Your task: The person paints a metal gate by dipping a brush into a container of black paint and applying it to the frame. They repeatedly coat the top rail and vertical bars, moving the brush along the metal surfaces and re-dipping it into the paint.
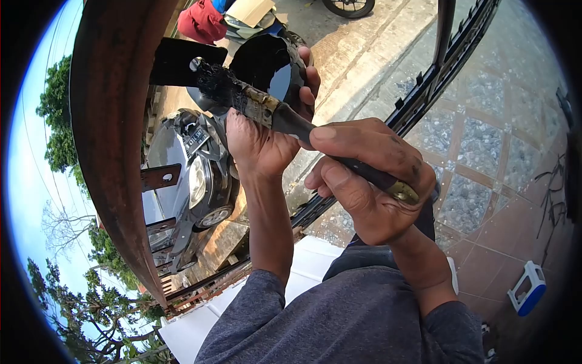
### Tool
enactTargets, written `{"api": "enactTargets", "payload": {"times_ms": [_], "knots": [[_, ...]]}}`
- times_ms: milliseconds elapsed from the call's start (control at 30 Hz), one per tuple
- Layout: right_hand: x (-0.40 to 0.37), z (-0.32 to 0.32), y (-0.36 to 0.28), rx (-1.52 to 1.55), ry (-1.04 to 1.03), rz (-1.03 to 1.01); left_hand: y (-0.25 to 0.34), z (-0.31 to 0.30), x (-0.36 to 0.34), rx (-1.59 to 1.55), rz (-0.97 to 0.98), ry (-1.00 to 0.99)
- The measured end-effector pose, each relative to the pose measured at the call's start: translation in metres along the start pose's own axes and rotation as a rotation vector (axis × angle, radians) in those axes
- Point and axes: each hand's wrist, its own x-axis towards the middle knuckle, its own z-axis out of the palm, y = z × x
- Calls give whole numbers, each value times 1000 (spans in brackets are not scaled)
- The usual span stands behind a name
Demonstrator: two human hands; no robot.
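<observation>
My right hand point(376, 179) grips a paintbrush point(294, 124) by its dark handle, fingers wrapped round it. The brush's bristles are loaded with black paint and lie against or just in front of a black tab point(176, 60) with a bolt or hole in it. Behind the brush, my left hand point(260, 142) holds a round paint container point(297, 76) with glossy black paint inside, tilted in this view. Its fingers curl round the far side. The tab juts from a curved, rusty brown metal beam point(112, 151), which carries more tabs point(160, 177) lower down.
A dark car point(200, 164) stands beyond the beam. A black metal rail point(418, 91) runs diagonally over the tiled floor point(485, 145). A white and blue plastic stool point(528, 288) is at the lower right. Red cloth point(200, 21) and cardboard point(250, 11) lie at the top.
</observation>
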Motion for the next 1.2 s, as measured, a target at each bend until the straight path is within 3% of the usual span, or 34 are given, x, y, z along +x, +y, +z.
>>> {"api": "enactTargets", "payload": {"times_ms": [167,633,800,1033,1167,1200], "knots": [[-1,-6,-4,-3,-8,42,1,-3,-1,4,4,-16],[23,23,8,44,-20,-279,-2,-6,-6,-12,29,-11],[27,16,-2,158,72,-34,-2,0,-4,26,58,22],[30,15,13,91,-19,-241,-12,20,-5,-31,59,72],[21,12,9,144,22,-84,0,0,-2,-65,0,-4],[22,11,8,141,9,-129,-1,1,-1,-59,2,-11]]}}
